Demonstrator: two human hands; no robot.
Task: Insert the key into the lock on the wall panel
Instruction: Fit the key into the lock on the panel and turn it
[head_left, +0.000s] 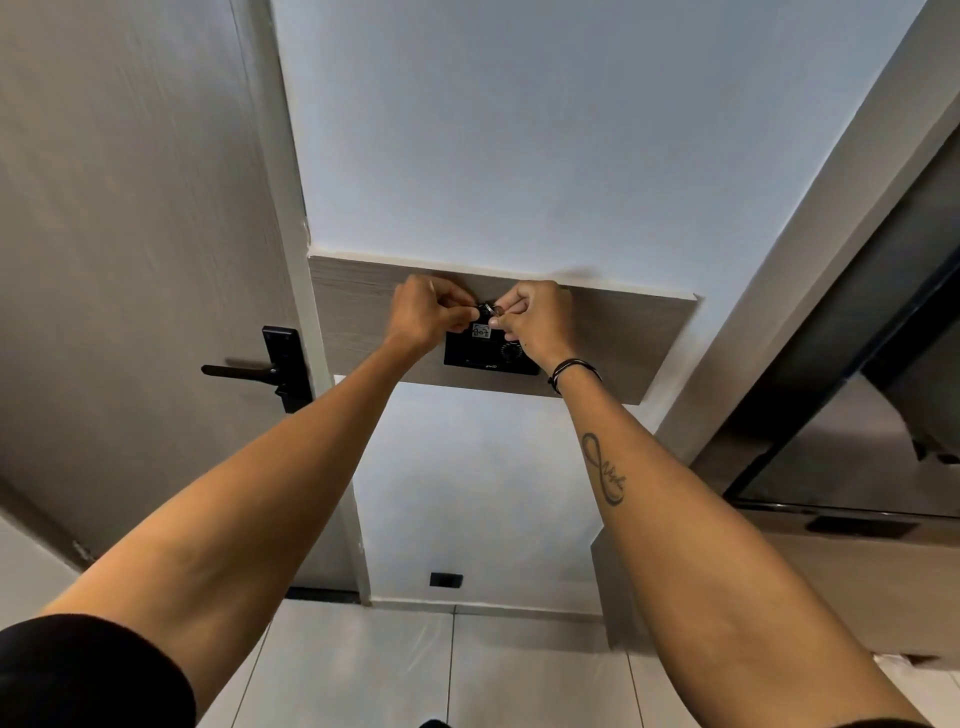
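Note:
A black panel (488, 356) with a white sticker and a round dial is mounted on a grey wood-grain wall strip (623, 338). Both my hands are raised in front of its upper edge. My left hand (423, 312) and my right hand (535, 319) pinch a small dark metal key with a ring (487, 309) between their fingertips, just above the sticker. The lock's keyhole is hidden behind my fingers, and I cannot tell whether the key touches the panel.
A grey door with a black lever handle (260, 370) stands at the left. A dark-framed glass cabinet (857, 415) lies at the right. A black wall socket (445, 579) sits low on the white wall above the tiled floor.

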